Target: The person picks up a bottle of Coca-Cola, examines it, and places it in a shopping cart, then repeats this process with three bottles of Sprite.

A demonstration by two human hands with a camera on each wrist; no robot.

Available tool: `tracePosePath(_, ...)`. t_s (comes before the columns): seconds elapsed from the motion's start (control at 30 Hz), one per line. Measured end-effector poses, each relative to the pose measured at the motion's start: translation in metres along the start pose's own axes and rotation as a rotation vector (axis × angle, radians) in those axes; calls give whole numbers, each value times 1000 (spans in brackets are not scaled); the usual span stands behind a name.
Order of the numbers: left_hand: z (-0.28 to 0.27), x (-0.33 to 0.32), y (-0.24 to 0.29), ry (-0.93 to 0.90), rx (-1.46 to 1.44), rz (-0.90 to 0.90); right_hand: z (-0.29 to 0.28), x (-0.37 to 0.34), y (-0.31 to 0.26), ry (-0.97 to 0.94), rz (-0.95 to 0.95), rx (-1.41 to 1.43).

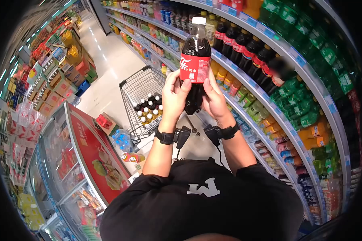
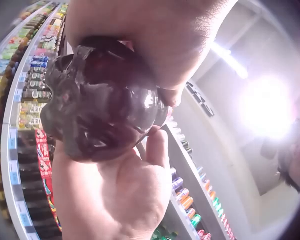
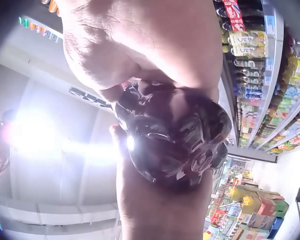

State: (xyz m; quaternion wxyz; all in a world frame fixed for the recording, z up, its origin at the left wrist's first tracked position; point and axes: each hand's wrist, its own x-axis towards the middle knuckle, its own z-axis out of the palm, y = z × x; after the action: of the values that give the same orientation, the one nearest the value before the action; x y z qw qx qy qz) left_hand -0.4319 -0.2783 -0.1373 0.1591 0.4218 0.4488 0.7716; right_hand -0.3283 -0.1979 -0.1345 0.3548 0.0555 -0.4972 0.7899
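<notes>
"What's at the far left?"

"A freezer (image 1: 93, 140), its red side panel facing the cart. Packets (image 1: 84, 201) lie inside it; they overlap too much to count."

"And next, going right?"

"One cart (image 1: 134, 86), a wire one, standing on the floor. It carries small bottles (image 1: 149, 109), bunched upright near its closer end. I make it roughly a dozen, mostly white-capped: the farther ones dark, the nearer ones golden. Some hide others, so I can't swear to the number."

"Then the hands?"

"Two, both gripping one bottle. The left hand (image 1: 173, 96) has its thumb on the near face and its fingers round the left side. The right hand (image 1: 216, 100) holds the opposite side the same way. Each wrist wears one black band."

"Where is the bottle exactly?"

"The bottle (image 1: 195, 66) is between the hands, held up in the air in front of the person, white cap on top. Dark drink fills most of it, with a clear gap under the neck, and there's one red label. Both wrist views show its lobed base from below."

"And on the right?"

"Shelves (image 1: 299, 60), several tiers, packed with drinks. Just beyond the bottle runs a cola row (image 1: 239, 47), about six along the front. Farther along that tier come green bottles (image 1: 301, 108), lying too close together to count."
</notes>
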Motion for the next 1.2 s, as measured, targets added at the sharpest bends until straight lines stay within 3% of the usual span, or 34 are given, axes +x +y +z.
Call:
tracePosePath(0.1, -34, 4, 3, 39, 117, 41, 16, 19, 23, -43, -56, -177)
tracePosePath(0.3, -92, 4, 8, 190, -19, 24, 68, 53, 70, -19, -75, -196)
tracePosePath(0.43, -122, 6, 15, 170, -61, -104, 88, 63, 90, -58, -68, -168)
tracePosePath(0.5, -131, 9, 11, 135, -87, 42, 91, 68, 98, -90, -62, -175)
tracePosePath(0.6, -143, 11, 15, 176, -74, 13, 87, 76, 111, -122, 99, 175)
tracePosePath(0.77, -161, 16, 9, 271, 5, -14, 81, 94, 135, -149, 130, 128)
tracePosePath(0.83, -169, 25, 4, 280, 45, 20, 75, 106, 141, -200, 174, 75)
tracePosePath(0.9, -180, 35, 5, 176, 74, -45, 67, 123, 150, -209, 157, 31)
tracePosePath(0.97, -193, 54, 12, 119, 112, -89, 58, 147, 156, -374, 161, -43)
tracePosePath(1.07, -212, 82, 13, 87, 194, -114, 46, 194, 145, -475, 83, -388)
tracePosePath(1.2, -220, 125, 14, 116, 616, -25, 53, 252, 118, -608, 98, -524)
